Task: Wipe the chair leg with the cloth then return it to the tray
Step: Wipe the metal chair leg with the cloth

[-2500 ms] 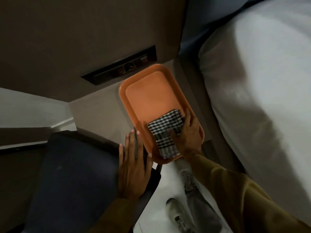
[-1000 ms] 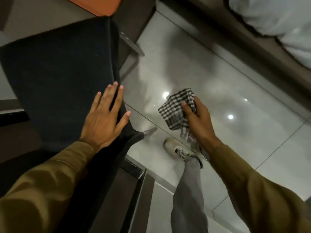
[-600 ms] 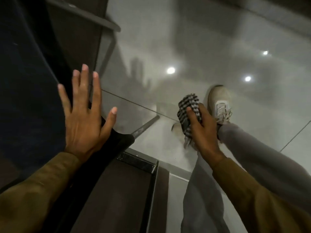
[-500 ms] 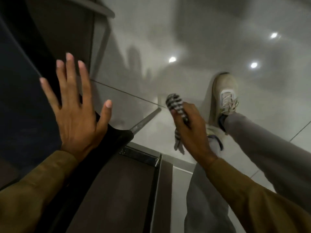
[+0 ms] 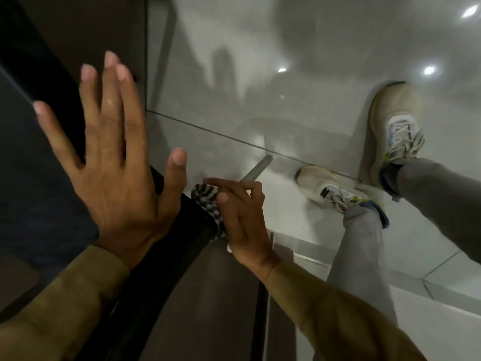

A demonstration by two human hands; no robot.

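Observation:
My right hand (image 5: 242,217) grips the black-and-white checked cloth (image 5: 207,201) and holds it against the top of the chair's grey metal leg (image 5: 256,170), just below the corner of the dark chair seat (image 5: 39,178). The leg slants down to the glossy floor, and only its lower end shows past my fingers. My left hand (image 5: 114,157) lies flat on the seat with its fingers spread, holding nothing. The orange tray is out of view.
The person's two pale sneakers (image 5: 393,126) and grey trouser legs (image 5: 361,256) stand on the shiny grey tiled floor (image 5: 260,74) to the right of the leg. A dark brown panel (image 5: 208,295) runs below the seat.
My right hand took the cloth out of the tray, lowered it past the seat edge and brought it left onto the chair leg. The view tilted down to the floor; my left hand stayed on the seat.

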